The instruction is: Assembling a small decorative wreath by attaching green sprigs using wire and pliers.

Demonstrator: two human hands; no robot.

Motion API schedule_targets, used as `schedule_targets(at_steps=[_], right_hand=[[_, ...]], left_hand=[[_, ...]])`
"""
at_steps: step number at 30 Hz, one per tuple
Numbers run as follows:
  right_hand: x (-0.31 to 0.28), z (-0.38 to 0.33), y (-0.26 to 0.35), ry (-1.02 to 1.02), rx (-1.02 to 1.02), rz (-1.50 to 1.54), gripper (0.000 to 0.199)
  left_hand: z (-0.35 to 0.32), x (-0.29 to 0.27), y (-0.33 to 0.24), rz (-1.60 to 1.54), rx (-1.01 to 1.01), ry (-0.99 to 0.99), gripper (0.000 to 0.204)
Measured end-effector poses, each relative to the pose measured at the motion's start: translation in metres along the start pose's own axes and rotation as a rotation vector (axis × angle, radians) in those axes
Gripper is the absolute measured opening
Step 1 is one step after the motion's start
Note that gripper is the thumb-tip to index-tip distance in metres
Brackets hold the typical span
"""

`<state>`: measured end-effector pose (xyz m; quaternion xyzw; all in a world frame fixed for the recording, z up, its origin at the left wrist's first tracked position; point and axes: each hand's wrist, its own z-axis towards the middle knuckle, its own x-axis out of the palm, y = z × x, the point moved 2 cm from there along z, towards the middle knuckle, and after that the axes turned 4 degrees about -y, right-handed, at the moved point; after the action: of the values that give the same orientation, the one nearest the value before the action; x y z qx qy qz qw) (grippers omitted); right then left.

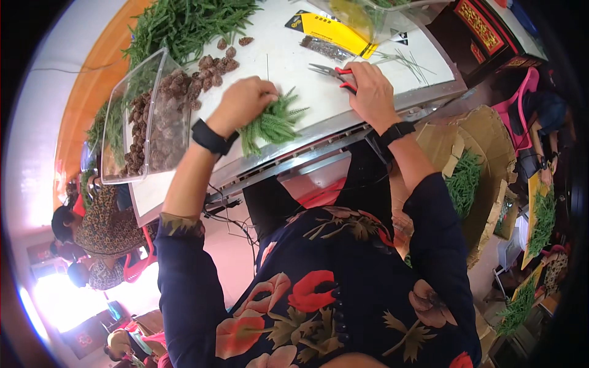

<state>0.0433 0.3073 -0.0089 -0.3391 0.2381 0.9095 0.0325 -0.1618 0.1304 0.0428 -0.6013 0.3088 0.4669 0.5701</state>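
Note:
My left hand (242, 104) grips a small bunch of green needle-leaf sprigs (273, 122) against the white table (288, 58). My right hand (368, 89) holds red-handled pliers (331, 72), their metal jaws pointing left on the tabletop. Both wrists wear black bands. A few loose green needles (408, 61) lie to the right of the pliers.
A clear plastic tub (147, 119) with brown cones stands at the left, more cones (215, 64) beside it. A heap of green sprigs (184, 24) fills the far left. A yellow packet (328, 30) lies ahead. A cardboard box (472, 178) with greens is at my right. Other people sit around.

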Motion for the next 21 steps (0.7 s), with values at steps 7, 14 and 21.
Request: schedule_targets(at_steps=[7,14,21], right_hand=[[-0.006,0.0,-0.001,-0.009,0.001,0.022,0.038],[-0.006,0.001,0.003,0.01,0.024,0.01,0.037],[-0.006,0.003,0.002,0.017,0.042,0.021,0.038]], left_hand=[[-0.011,-0.007,-0.016,0.159,0.009,-0.236,0.015],[-0.017,-0.005,-0.017,0.114,-0.042,-0.224,0.022],[0.014,-0.043,0.011,-0.011,-0.132,-0.072,0.035]])
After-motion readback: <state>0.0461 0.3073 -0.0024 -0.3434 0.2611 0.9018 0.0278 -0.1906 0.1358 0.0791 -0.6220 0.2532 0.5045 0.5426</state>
